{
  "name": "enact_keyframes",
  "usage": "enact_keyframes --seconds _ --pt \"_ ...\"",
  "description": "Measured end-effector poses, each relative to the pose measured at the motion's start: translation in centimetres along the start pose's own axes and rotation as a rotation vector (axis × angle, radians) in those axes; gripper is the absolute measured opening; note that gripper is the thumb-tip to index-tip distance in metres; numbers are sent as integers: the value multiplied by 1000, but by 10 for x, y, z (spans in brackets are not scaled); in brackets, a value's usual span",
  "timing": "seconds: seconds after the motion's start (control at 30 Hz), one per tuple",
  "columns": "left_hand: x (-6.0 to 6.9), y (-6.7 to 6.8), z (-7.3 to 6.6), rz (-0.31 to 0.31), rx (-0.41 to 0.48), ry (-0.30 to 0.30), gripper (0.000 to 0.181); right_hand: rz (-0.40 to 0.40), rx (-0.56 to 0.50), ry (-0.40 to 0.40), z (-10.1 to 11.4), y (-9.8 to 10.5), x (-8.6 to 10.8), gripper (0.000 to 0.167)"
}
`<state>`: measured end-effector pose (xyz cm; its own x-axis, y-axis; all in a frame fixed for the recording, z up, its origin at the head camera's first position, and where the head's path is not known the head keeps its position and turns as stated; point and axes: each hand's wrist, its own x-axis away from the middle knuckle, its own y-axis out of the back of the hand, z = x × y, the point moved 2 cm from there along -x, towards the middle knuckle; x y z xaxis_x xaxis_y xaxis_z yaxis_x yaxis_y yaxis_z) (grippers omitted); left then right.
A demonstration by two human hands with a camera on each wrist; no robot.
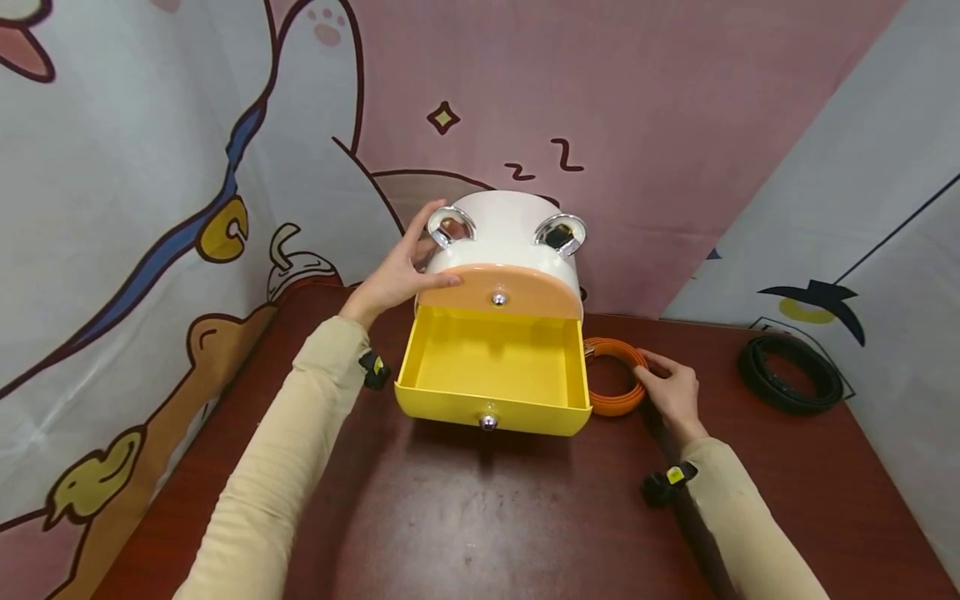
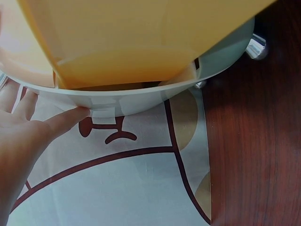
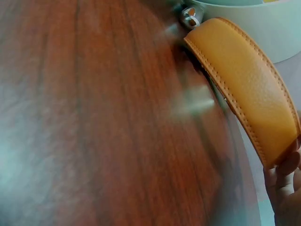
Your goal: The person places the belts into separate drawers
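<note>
A white storage box (image 1: 504, 225) with two shiny round eyes stands at the middle of the table in the head view. Its peach upper drawer (image 1: 457, 293) is closed, while the yellow lower drawer (image 1: 493, 415) is pulled out. My left hand (image 1: 393, 279) holds the box's left side, thumb across the front and fingers toward the back, partly hidden. On the box's right, my right hand (image 1: 671, 392) pinches the outer side of a coiled orange belt (image 1: 618, 406). The belt's stitched edge appears in the right wrist view, beside a silver foot (image 3: 192, 18) of the box.
A coiled black belt (image 1: 787, 392) lies at the right of the dark red-brown table (image 1: 465, 517). Cloth printed with cartoons (image 1: 637, 100) hangs behind and along the sides, close behind the box.
</note>
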<state>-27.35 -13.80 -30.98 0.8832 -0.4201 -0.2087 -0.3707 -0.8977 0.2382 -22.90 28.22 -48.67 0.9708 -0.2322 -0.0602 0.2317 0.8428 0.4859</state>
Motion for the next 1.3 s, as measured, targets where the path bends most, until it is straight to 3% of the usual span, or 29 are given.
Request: enact_keyframes --seconds 0.27,0.57,1.07,1.2,1.3 --pt "0 1 2 6 3 -12 102 -79 67 104 3 2 8 32" --pt "-8 7 29 -14 9 -43 102 -220 -31 91 13 7 12 29" --pt "-10 5 29 -2 7 -27 103 -367 -127 201 19 17 17 27" --pt "-10 5 26 2 9 -25 103 -373 -176 231 36 20 26 27" --pt "-6 3 16 7 6 -19 102 -360 -196 233 49 22 32 27"
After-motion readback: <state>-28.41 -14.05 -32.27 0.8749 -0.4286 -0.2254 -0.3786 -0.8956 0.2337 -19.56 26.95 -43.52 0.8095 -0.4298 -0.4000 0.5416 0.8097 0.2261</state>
